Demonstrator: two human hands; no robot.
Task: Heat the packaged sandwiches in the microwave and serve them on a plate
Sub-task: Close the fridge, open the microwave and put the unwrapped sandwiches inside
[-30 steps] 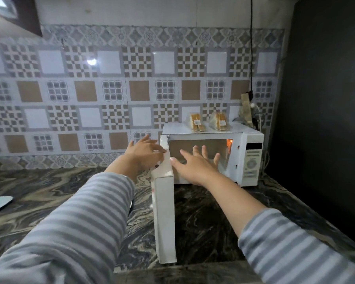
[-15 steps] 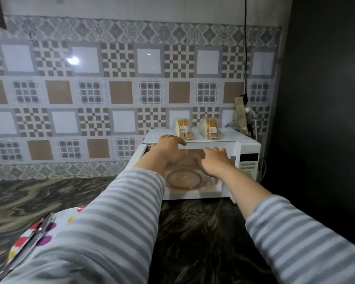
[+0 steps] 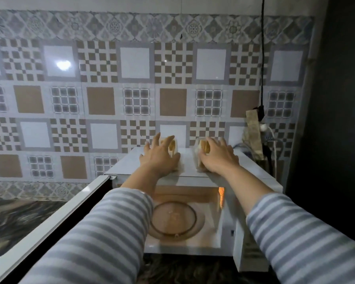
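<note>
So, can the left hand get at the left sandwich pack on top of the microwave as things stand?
Probably yes: the left hand is already at the left sandwich pack atop the microwave, fingers spread over it, nothing between. The open door swings clear.

A tiled wall (image 3: 131, 83) fills the background, patterned in brown squares, white squares, grey grids and checkered blocks, with an ornate grey border strip (image 3: 152, 27) running along its top and another along its foot. A bright light reflection (image 3: 63, 65) glints on one white tile at the left. A black cable (image 3: 263, 58) hangs down the wall at the right to a dark plug (image 3: 260, 112), beside a tall beige strip (image 3: 254, 132) and white cords (image 3: 272, 136). A dark panel (image 3: 340, 99) closes the right side. The dark marbled worktop (image 3: 19, 218) spreads below the wall at the left.
</note>
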